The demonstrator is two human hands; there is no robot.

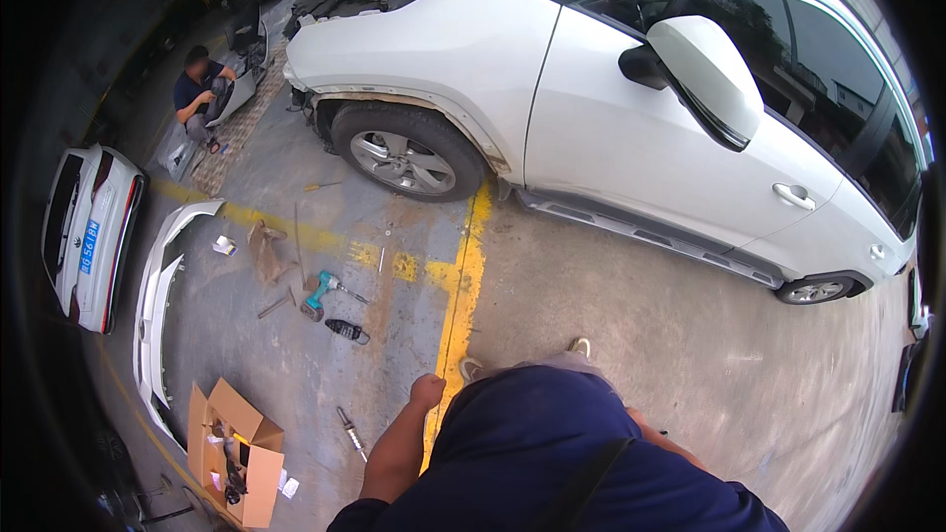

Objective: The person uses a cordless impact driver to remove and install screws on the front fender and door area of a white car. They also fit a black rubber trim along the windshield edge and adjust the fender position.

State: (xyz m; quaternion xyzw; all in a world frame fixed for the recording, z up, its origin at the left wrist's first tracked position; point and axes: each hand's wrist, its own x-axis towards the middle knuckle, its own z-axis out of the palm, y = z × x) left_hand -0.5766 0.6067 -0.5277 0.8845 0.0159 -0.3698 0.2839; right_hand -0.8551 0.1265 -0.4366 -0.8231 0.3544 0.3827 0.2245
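My left hand [427,391] hangs beside my body above the yellow floor line, its fingers curled closed and nothing seen in them. On my other side, only a little of my right hand [639,420] and forearm shows past my dark blue shirt; its fingers are hidden. Both hands are away from the objects around. Nearest to the left one, a metal tool with a long shaft [351,432] lies on the floor. Farther ahead are a teal cordless drill [317,294] with a long bit and a black object like a tool holder [347,331].
A white car [631,138] with its front end stripped stands ahead and right. At left lie a white bumper [148,315] and an open cardboard box [261,483] holding parts; a hammer [276,304] is nearby. Another person [194,89] crouches at the far left, near a second white car [94,236].
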